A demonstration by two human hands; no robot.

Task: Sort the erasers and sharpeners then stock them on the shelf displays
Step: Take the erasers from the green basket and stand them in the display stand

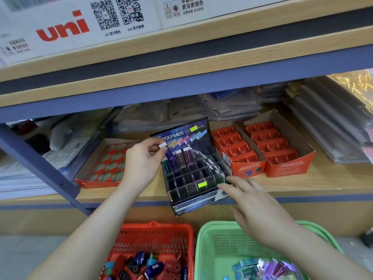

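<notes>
At eleven o'clock we read "uni" in red on a white carton [62, 29], beside two QR codes. On the lower shelf [323, 184], at nine o'clock, lies a red tray [105, 164] with round holes. Our left hand [141, 160] pinches a purple eraser [168, 153] near its white tip, so its grip is closed on it, over the back-left slots of the display box [193, 184] at centre. The card there reads "POLYMER" and "N-PVC", and the front lip "Slim body". Other erasers [185, 158] stand in the back slots. Our right hand [256, 201] holds nothing; its grip is open, straight fingertips touching the display's front right corner. At three o'clock stand two red cartons [286, 166] with moulded inserts. At six o'clock a red basket [153, 233] holds sharpeners [141, 261]; at five, a green basket [207, 243] holds loose erasers [272, 267].
</notes>
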